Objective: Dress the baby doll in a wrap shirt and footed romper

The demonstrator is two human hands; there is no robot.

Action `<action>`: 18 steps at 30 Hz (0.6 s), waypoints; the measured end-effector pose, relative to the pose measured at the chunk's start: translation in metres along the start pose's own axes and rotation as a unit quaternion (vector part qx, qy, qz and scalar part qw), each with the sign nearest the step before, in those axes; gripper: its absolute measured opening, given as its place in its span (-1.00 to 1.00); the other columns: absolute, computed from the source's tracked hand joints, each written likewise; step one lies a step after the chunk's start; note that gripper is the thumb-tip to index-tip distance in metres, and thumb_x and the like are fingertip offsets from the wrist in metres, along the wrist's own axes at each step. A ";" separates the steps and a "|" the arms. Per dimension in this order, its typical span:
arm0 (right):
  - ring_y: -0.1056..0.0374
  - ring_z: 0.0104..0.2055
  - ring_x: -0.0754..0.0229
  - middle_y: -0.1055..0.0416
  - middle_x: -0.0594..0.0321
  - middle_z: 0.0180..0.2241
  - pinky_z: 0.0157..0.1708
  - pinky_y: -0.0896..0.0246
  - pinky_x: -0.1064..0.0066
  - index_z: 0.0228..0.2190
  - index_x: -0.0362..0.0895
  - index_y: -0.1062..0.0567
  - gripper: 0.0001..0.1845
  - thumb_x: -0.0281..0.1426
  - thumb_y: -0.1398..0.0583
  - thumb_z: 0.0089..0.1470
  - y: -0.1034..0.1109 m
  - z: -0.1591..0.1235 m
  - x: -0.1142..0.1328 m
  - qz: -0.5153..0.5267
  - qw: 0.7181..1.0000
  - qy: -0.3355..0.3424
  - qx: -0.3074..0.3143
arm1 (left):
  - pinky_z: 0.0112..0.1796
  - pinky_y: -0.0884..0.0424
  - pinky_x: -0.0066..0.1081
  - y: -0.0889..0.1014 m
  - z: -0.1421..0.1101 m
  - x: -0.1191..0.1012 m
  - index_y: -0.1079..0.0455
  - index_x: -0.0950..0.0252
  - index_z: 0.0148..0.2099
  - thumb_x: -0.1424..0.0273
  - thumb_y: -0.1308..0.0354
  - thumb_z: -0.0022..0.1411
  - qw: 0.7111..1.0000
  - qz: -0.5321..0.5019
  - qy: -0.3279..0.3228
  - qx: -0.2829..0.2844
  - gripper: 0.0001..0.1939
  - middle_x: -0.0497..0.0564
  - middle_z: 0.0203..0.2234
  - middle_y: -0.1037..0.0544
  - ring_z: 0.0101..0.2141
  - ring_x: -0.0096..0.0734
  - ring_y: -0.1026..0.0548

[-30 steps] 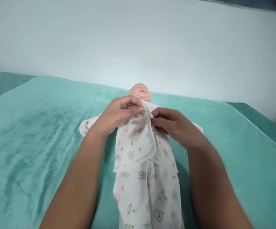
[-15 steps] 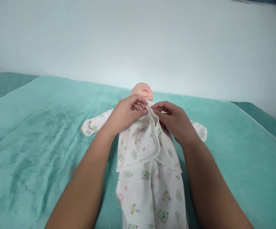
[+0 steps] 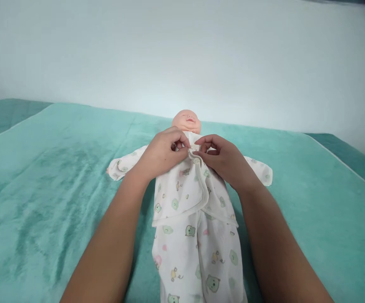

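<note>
On the doll (image 3: pixel 187 120) atop the blanket (image 3: pixel 43 189), left hand (image 3: pixel 165 151) pinches the shirt (image 3: pixel 182 193) by its front edge, right hand (image 3: pixel 225 162) half-curled there, grip unclear, both slightly lower than before, baring more collar (image 3: pixel 192 136), closure unconfirmed.

— Left hand (image 3: pixel 170 152), one?
— Is arching nearside of the doll's head (image 3: pixel 186 120), thumb and forefinger pinching.
— Right hand (image 3: pixel 225 162), one?
— Is curling nearside of the head, fingertips facing the left's.
— Left forearm (image 3: pixel 108 240), right forearm (image 3: pixel 273 240)?
— Bare, both are slanting inward toward the head.
</note>
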State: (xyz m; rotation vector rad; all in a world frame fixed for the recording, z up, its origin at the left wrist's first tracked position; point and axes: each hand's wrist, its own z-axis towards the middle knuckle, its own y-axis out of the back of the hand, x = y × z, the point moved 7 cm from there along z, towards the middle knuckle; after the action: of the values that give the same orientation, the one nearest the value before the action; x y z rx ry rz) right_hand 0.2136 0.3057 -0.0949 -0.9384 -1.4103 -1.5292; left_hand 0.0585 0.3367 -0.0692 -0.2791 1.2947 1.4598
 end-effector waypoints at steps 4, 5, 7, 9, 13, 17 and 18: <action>-0.14 -0.47 0.33 -0.32 0.35 -0.39 -0.52 0.03 0.45 -0.20 -0.01 -0.51 -0.75 -0.24 -0.30 0.04 -0.002 -0.001 0.002 0.025 1.000 0.015 0.007 | -0.29 -0.34 -0.42 0.000 0.001 -0.001 -0.47 0.29 -0.35 0.51 -0.09 0.10 1.000 0.013 -0.016 -0.001 -0.87 -0.03 -0.29 -0.48 -0.38 -0.48 -0.41; -0.14 -0.48 0.33 -0.31 0.35 -0.41 -0.51 0.03 0.45 -0.22 0.00 -0.52 -0.78 -0.26 -0.29 0.05 -0.002 -0.001 0.002 0.026 0.999 0.019 0.004 | -0.29 -0.34 -0.42 -0.001 0.002 -0.001 -0.48 0.29 -0.34 0.51 -0.09 0.10 1.000 0.010 -0.016 -0.002 -0.87 -0.03 -0.29 -0.48 -0.38 -0.48 -0.41; -0.14 -0.48 0.33 -0.31 0.35 -0.42 -0.51 0.02 0.44 -0.26 0.00 -0.54 -0.83 -0.26 -0.28 0.06 -0.002 0.000 0.002 0.024 0.999 0.022 -0.003 | -0.29 -0.34 -0.43 -0.001 0.002 0.000 -0.49 0.29 -0.34 0.50 -0.09 0.11 1.000 0.003 -0.010 -0.002 -0.86 -0.03 -0.29 -0.48 -0.37 -0.48 -0.41; -0.14 -0.49 0.32 -0.34 0.34 -0.44 -0.51 0.00 0.43 -0.32 -0.03 -0.53 -0.84 -0.23 -0.28 0.07 0.001 0.000 0.000 0.031 0.999 0.016 -0.013 | -0.30 -0.33 -0.43 0.000 0.000 0.001 -0.49 0.28 -0.33 0.50 -0.09 0.12 1.000 -0.003 -0.003 -0.001 -0.86 -0.03 -0.29 -0.48 -0.37 -0.48 -0.41; -0.14 -0.53 0.29 -0.29 0.32 -0.56 -0.53 -0.02 0.40 -0.49 -0.08 -0.40 -0.66 -0.09 -0.25 0.12 0.011 -0.005 0.004 0.037 0.999 -0.008 -0.037 | -0.31 -0.32 -0.43 0.005 -0.006 -0.001 -0.50 0.27 -0.30 0.41 -0.11 0.19 0.998 -0.044 0.018 0.038 -0.87 -0.03 -0.29 -0.51 -0.33 -0.44 -0.43; -0.12 -0.54 0.30 -0.26 0.30 -0.59 -0.54 0.01 0.39 -0.61 -0.11 -0.31 -0.47 0.03 -0.20 0.14 0.006 -0.014 0.020 -0.022 1.000 -0.003 0.002 | -0.28 -0.35 -0.40 0.003 0.000 -0.004 -0.47 0.28 -0.33 0.27 -0.14 0.23 0.990 -0.095 0.038 0.098 -0.80 -0.04 -0.38 -0.52 -0.32 -0.39 -0.45; -0.11 -0.55 0.30 -0.24 0.30 -0.60 -0.55 0.03 0.39 -0.62 -0.11 -0.30 -0.45 0.05 -0.19 0.14 0.002 -0.016 0.022 -0.031 0.999 0.000 0.013 | -0.28 -0.35 -0.39 0.003 0.001 -0.005 -0.45 0.28 -0.34 0.24 -0.14 0.23 0.992 -0.093 0.040 0.081 -0.79 -0.04 -0.40 -0.51 -0.33 -0.39 -0.44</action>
State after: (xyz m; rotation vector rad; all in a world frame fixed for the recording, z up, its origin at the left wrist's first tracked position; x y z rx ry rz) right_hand 0.2078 0.2881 -0.0752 -0.8874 -1.4686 -1.5536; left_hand 0.0582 0.3357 -0.0636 -0.3437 1.4036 1.1892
